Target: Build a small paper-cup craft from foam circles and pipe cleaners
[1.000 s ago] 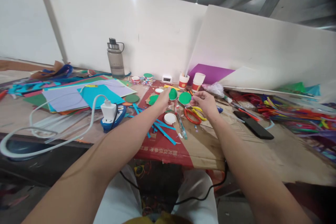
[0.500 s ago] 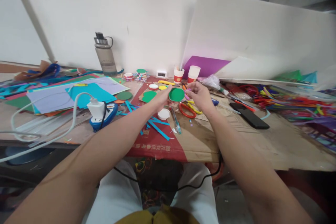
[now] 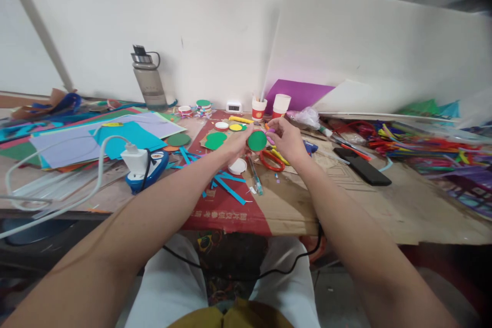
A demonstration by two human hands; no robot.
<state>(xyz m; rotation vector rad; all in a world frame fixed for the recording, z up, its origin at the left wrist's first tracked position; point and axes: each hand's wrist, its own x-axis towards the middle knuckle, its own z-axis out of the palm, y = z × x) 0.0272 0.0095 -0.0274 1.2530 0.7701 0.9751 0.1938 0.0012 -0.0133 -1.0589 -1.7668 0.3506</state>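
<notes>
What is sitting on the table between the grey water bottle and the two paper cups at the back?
In the head view, between the grey water bottle and the red-and-white paper cups sit a stack of coloured discs and a small white clock-like box.

A wooden table (image 3: 415, 215) runs across the middle of the frame, with a red-printed cardboard sheet (image 3: 238, 212) at its centre. At left lie coloured paper sheets (image 3: 96, 136), a white cable (image 3: 49, 184) and a bottle (image 3: 148, 79). At centre sit blue strips (image 3: 228, 187), a white lid (image 3: 237, 166), red scissors (image 3: 272, 160) and paper cups (image 3: 269, 106). At right lie a phone (image 3: 363, 170) and pipe cleaners (image 3: 426, 151).
</notes>
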